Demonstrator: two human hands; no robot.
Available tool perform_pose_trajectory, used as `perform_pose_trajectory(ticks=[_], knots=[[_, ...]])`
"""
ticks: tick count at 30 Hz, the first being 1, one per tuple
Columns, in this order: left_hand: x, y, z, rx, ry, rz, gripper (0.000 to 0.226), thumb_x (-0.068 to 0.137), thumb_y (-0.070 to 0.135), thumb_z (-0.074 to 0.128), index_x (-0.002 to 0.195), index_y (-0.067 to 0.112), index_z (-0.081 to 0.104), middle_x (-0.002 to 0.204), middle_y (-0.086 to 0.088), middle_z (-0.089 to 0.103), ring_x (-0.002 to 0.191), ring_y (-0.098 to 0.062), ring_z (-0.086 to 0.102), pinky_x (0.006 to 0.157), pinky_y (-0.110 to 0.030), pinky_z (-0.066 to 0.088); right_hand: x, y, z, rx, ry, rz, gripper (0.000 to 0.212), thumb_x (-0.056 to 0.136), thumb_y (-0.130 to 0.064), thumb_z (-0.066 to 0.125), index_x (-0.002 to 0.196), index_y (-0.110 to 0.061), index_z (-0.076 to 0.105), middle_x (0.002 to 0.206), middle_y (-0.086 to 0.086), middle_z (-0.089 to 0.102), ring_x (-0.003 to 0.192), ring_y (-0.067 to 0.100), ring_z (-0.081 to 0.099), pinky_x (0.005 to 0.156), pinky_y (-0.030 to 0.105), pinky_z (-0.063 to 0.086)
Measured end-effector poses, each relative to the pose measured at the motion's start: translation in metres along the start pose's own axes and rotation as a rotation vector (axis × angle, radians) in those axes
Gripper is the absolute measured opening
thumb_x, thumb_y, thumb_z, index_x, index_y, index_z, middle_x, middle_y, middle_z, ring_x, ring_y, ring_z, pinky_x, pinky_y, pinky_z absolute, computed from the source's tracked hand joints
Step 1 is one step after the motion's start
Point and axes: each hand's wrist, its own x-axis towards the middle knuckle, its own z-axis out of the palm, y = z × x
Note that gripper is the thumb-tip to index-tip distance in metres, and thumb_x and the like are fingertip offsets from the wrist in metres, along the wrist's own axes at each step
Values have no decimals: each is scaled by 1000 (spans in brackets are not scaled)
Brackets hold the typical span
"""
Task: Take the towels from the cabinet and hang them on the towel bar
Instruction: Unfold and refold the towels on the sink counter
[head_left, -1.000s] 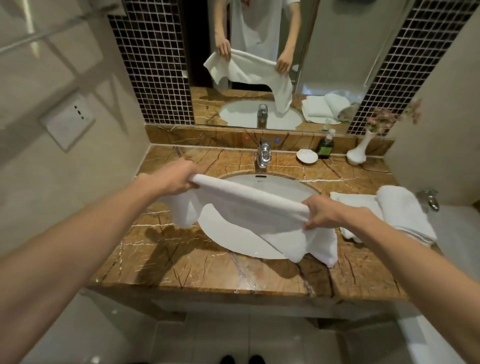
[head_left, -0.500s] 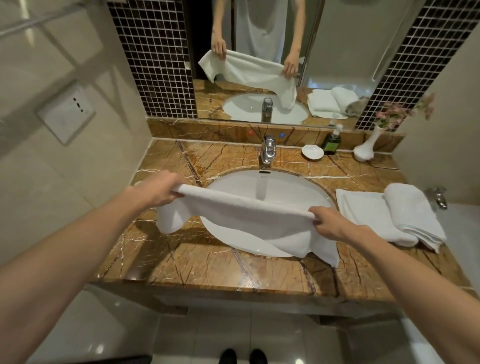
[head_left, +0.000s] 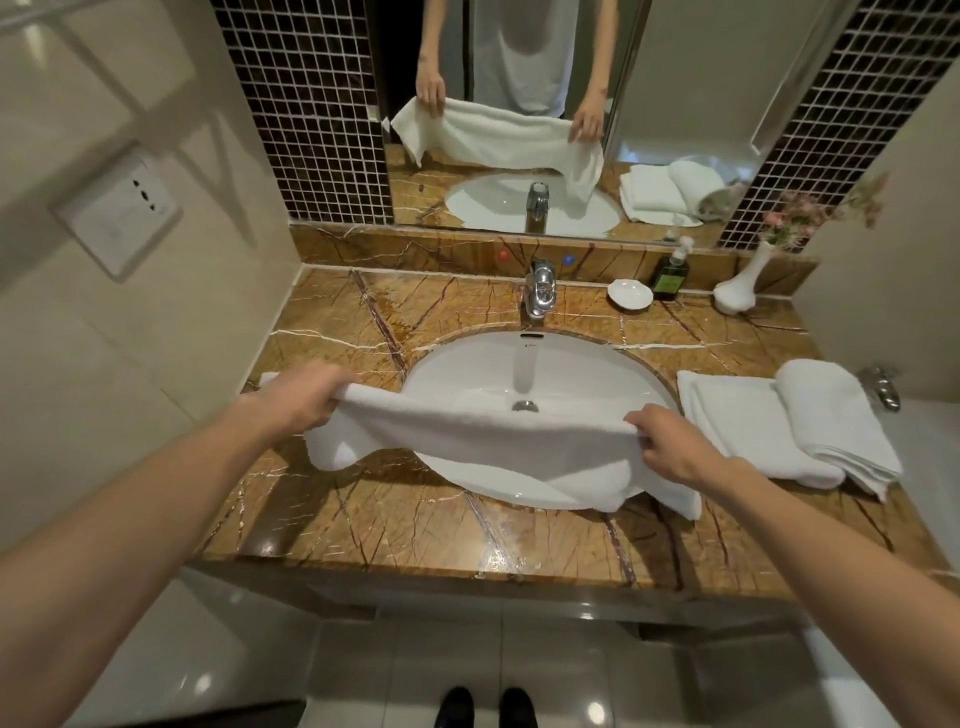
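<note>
Left hand (head_left: 306, 397), right hand (head_left: 670, 441) hiding towel (head_left: 483, 441) ends

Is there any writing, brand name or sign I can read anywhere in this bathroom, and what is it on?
Nothing can be read as words.
Sink: a small dark mark on the back rim, too small to read.
Green soap bottle: a label, too blurred to read.
Ledge behind the faucet: a red dot and a blue dot, no lettering.
Wall socket: no text visible.

Towel (head_left: 483, 441) before the sink (head_left: 582, 364), folded towels (head_left: 779, 426) right, faucet (head_left: 540, 293) behind.
</note>
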Motion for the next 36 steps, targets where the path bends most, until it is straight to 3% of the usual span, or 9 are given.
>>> perform_pose_trajectory(ticks=[4, 7, 12, 20, 23, 25, 28, 32, 36], knots=[[-4, 3, 8, 17, 235, 21, 19, 77, -5, 61, 92, 7, 61, 93, -11, 57, 82, -26, 51, 63, -32, 34, -5, 0, -6, -124, 179, -92, 28, 82, 0, 53, 105, -14, 61, 99, 7, 56, 82, 29, 56, 65, 40, 51], [-13, 8, 24, 63, 296, 30, 18, 74, -1, 69, 88, 7, 62, 87, -12, 57, 76, -22, 45, 62, -29, 31, -14, 2, -2, -330, 230, -178, 27, 76, 3, 62, 100, -10, 60, 92, 10, 55, 69, 28, 53, 54, 39, 48], [-45, 32, 74, 119, 103, -94, 12, 90, 11, 55, 100, 16, 58, 103, -5, 61, 92, -20, 53, 83, -33, 44, -50, 2, 32, -451, 133, -277, 43, 54, 0, 81, 88, -15, 60, 82, 4, 54, 65, 19, 52, 53, 29, 39], [-76, 37, 122, 202, -244, -143, 77, 85, 19, 58, 146, 25, 11, 132, -11, 36, 116, -25, 44, 99, -40, 35, -78, 3, 75, -559, -75, -293, 59, 40, -14, 88, 90, -22, 59, 87, -1, 59, 75, 17, 57, 65, 33, 49], [-82, 32, 133, 176, -291, -116, 92, 84, 6, 56, 150, 29, -4, 147, -17, 17, 130, -33, 28, 106, -46, 32, -81, 3, 76, -555, -72, -210, 63, 37, -7, 85, 93, -19, 58, 88, 4, 58, 74, 21, 56, 65, 36, 49], [-86, 30, 140, 124, -334, -106, 101, 82, 0, 56, 149, 30, -12, 156, -16, -7, 143, -38, 3, 112, -54, 19, -81, 5, 72, -563, -91, -139, 63, 46, -6, 82, 102, -16, 55, 96, 7, 56, 81, 24, 54, 73, 39, 50], [-88, 27, 141, 51, -409, -71, 90, 89, 19, 49, 147, 32, -19, 155, -12, -26, 143, -35, -20, 113, -61, 1, -76, 12, 68, -622, -76, -60, 59, 58, -8, 79, 110, -12, 53, 103, 11, 56, 90, 27, 53, 87, 44, 49], [-78, 24, 138, -28, -352, -67, 71, 97, 42, 32, 148, 33, -16, 155, -8, -26, 142, -33, -25, 112, -62, -8, -72, 13, 59, -658, -146, -45, 45, 80, -9, 66, 120, -12, 48, 115, 10, 54, 103, 27, 53, 98, 42, 43], [-61, 31, 142, -121, -365, -123, 66, 92, 64, 15, 145, 42, -18, 151, 0, -36, 140, -30, -30, 107, -65, -12, -69, 13, 52, -692, -161, -84, 45, 75, -7, 69, 117, -13, 52, 111, 10, 55, 97, 26, 52, 89, 41, 44]])
